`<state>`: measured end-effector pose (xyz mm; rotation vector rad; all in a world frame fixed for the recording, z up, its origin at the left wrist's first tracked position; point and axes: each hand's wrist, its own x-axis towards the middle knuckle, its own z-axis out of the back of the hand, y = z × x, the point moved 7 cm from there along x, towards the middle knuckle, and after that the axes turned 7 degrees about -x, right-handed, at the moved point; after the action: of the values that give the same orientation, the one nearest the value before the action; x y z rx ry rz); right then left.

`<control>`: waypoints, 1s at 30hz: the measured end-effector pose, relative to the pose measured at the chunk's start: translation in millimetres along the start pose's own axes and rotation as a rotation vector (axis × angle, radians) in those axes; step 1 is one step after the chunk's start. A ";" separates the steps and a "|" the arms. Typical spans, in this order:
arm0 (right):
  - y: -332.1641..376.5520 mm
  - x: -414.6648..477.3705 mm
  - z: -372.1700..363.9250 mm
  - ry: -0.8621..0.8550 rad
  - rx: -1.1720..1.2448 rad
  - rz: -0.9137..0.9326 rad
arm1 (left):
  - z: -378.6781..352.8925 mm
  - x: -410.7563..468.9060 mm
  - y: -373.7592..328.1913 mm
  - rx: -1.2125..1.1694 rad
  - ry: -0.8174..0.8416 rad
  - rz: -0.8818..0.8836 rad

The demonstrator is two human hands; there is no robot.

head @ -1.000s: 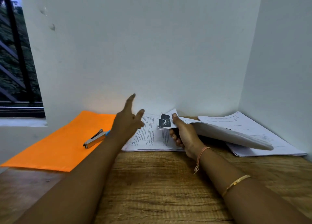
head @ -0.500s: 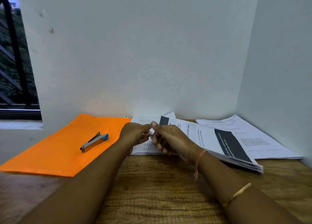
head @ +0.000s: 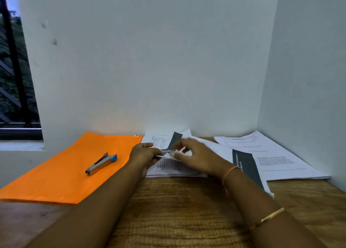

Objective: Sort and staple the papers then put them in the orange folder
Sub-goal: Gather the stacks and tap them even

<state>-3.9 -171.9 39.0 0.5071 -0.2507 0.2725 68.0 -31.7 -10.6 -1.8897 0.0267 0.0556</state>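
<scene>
— Both hands meet at one corner: the left hand [head: 145,154] pinches the near corner of the bundle [head: 243,163] between thumb and fingers. The right hand [head: 196,157] curls its fingertips onto that same corner, though it is blurred.

— Where does that bundle lie?

— Right of centre, running from the hands down toward the lower right, with a dark band printed across it. The right wrist and forearm cover part of it.

— What else is around?

— Two more lots of paper. The middle pile [head: 168,170] lies flat under both hands, which hide much of it. The far pile [head: 277,154] sits in the right corner against the wall, its near edge tucked under the bundle.

— So three lots of paper. And the folder?

— One orange folder [head: 71,171], flat on the left of the table [head: 177,210], just beside the middle pile. One stapler [head: 101,164] rests on it, silver with a blue end, apart from both hands.

— Anything more?

— Two bands on the right arm: an orange thread [head: 229,173] at the wrist and a gold bangle [head: 272,214] lower down. One window [head: 15,79] at the upper left.
</scene>
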 end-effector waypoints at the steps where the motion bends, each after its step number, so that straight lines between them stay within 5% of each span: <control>1: -10.2 -1.9 -11.6 0.165 -0.225 -0.057 | 3.6 2.6 0.5 -0.063 -0.021 0.002; 3: -28.6 -12.2 -26.0 0.451 -0.479 -0.196 | 10.1 2.9 0.2 -0.141 -0.070 0.013; 5: -34.9 -16.5 -23.6 0.519 -0.571 -0.252 | 16.8 4.9 0.5 -0.174 -0.126 0.014; 12: -35.6 -16.4 -0.4 0.389 -0.697 -0.265 | 17.7 4.6 5.6 -0.215 -0.138 0.057; 16: -19.3 -6.5 -4.9 0.235 -0.645 -0.156 | -3.9 -1.2 17.9 0.073 0.001 0.109; 20: -1.0 -0.3 -16.2 0.124 -0.394 -0.045 | -29.8 -9.8 25.3 0.319 0.177 0.089; 24: -12.5 0.1 -2.8 0.048 -0.057 -0.131 | -18.0 -5.2 14.2 0.532 0.052 -0.073; 27: -41.7 0.8 19.8 -0.115 -0.324 -0.218 | -0.7 1.2 6.3 0.337 -0.008 -0.109; 30: -62.9 -2.0 13.4 -0.012 -0.390 -0.284 | 20.3 8.9 -3.5 0.113 -0.092 -0.078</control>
<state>11.9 -231.9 21.9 0.1542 -0.2333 -0.0579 76.5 -11.2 -14.1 -1.7722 -0.1046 0.0857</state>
